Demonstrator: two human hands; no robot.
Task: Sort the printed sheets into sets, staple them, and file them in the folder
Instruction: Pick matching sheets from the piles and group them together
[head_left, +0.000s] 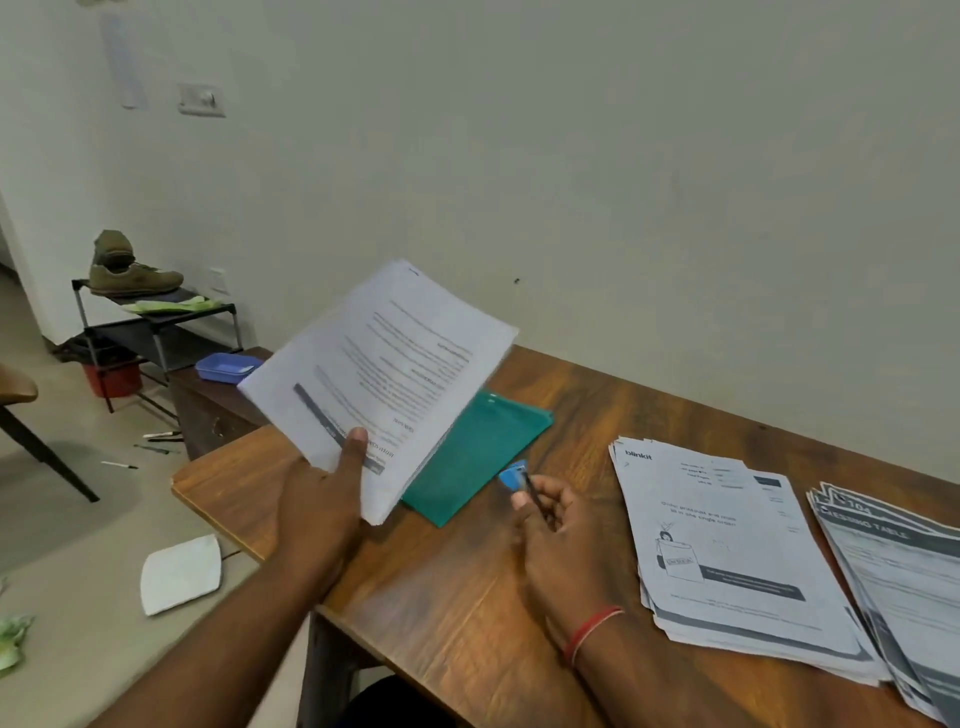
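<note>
My left hand (324, 499) grips a thick set of printed sheets (384, 374) by its near edge, lifted and tilted above the left part of the wooden table (457, 587). Under that set lies a green folder (475, 457), flat on the table. My right hand (550, 525) holds a small blue stapler (517, 475) just right of the folder. To the right lie two stacks: one with a "blinkit" top page (727, 551), and a fanned stack with grey headers (898, 577) at the right edge.
A blue plastic tray (226, 368) sits on a low cabinet beyond the table's left end. A shoe rack with a shoe (132, 275) stands by the wall. On the floor lie a white paper (179, 574), pens and a chair leg (47, 452).
</note>
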